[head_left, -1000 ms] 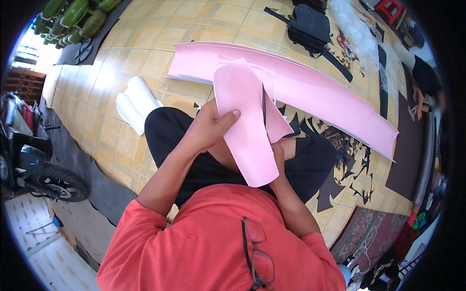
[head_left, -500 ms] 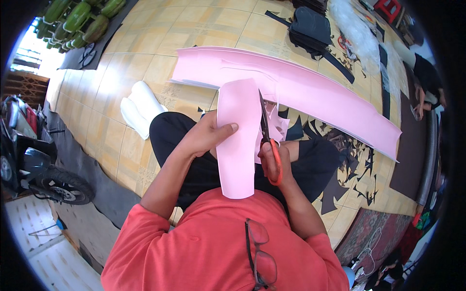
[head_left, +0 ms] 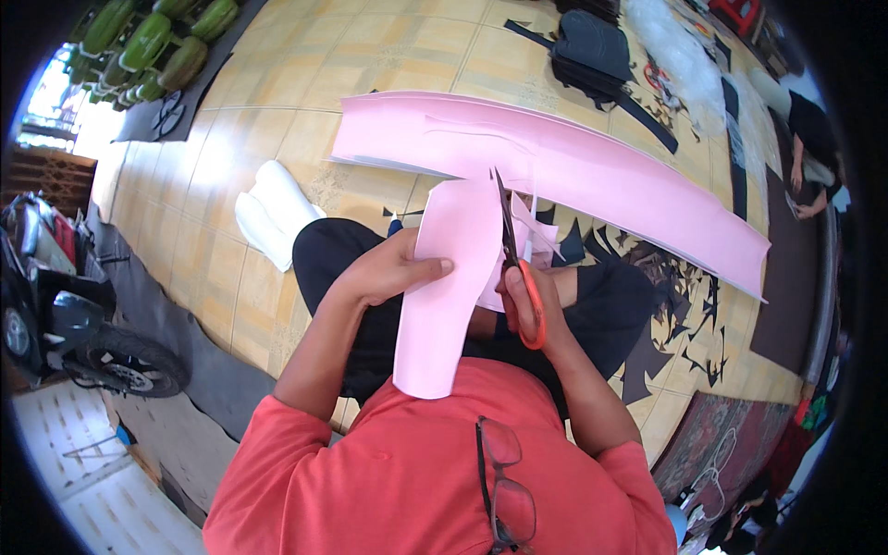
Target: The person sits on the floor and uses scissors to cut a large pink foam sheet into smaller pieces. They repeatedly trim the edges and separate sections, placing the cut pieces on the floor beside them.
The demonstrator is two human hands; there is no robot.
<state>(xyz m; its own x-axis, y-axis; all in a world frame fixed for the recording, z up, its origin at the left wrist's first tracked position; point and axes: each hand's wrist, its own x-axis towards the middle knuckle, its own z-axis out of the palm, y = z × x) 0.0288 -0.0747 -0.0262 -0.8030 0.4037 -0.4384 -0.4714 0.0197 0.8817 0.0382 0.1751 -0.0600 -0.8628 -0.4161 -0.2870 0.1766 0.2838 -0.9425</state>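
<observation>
My left hand [head_left: 393,266] grips the left edge of a pink sheet piece [head_left: 447,310], its thumb lying flat on top. The piece is long with rounded corners and hangs over my lap. In my right hand [head_left: 536,305] is a pair of scissors [head_left: 530,314] with orange-red handles and dark blades. Their blades are slightly apart and point away from me, along the right edge of the piece. Beside the blades, pink offcuts [head_left: 529,231] lie beyond my lap. A long curved pink sheet [head_left: 601,176] stretches across the floor in front of me.
Dark scraps [head_left: 680,287] litter the floor at my right. White rolls [head_left: 275,217] lie at my left, a motorcycle [head_left: 88,333] stands farther left, and green gas cylinders [head_left: 148,46] are at the far left. A black bag [head_left: 592,55] sits ahead; another person [head_left: 814,139] is at far right.
The pink piece has tilted, its lower end swinging left and its top dropping toward me. The scissor blades now show slightly apart at its upper right edge. The whole view has shifted slightly.
</observation>
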